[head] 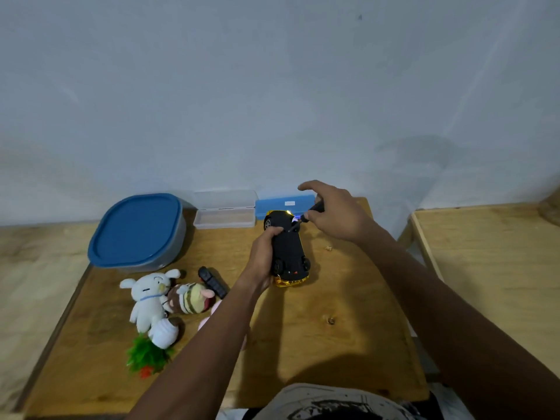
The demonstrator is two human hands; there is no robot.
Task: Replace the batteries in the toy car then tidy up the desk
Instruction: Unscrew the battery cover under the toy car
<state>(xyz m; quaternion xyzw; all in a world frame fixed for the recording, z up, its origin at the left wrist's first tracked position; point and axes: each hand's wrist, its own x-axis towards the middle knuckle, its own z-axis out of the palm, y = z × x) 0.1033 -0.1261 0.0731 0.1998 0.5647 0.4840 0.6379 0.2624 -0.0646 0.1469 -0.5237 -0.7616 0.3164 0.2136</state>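
Left hand [263, 259] wraps the toy car [289, 248] along its side, fingers curled over the black underside. The car is belly-up, gold body facing the desk [333, 344], at the desk's far middle. We cannot tell whether its near end rests on the wood or hangs just above it. Right hand [335, 215] pinches a small screwdriver [315, 209] by its dark handle, index finger lifted clear, and the tip meets the underside near the far wheels. We read this as the screw step on the battery cover. Whether it is loosening or tightening we cannot tell, and no batteries are in view. Next move, in our judgement: seat the tip square in the screw while the left hand braces the car against twisting. Just beyond the car, a blue case [285, 204] and a clear box [224, 219] sit by the wall. A blue-lidded tub [136, 228] stands to the left. A black remote [212, 281] and soft toys [150, 298] lie beside the left forearm, not yet tidied.
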